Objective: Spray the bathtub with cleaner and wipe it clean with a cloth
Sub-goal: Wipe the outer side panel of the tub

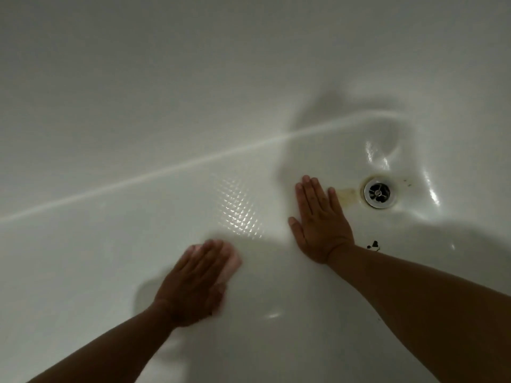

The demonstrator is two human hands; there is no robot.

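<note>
I look down into a white bathtub (138, 111). My left hand (193, 280) lies flat on the tub floor with straight fingers and presses a small pale pink cloth (233, 259) that peeks out under the fingertips; this hand is blurred. My right hand (320, 219) rests flat on the floor, fingers straight and together, just left of the drain (377, 192). A yellowish stain (349, 193) sits between my right fingertips and the drain. No spray bottle is in view.
A patch of raised anti-slip texture (240, 211) glints between my hands. A small dark speck of debris (373, 245) lies beside my right wrist. The tub wall rises at the top, with a pale line (166, 172) running across it.
</note>
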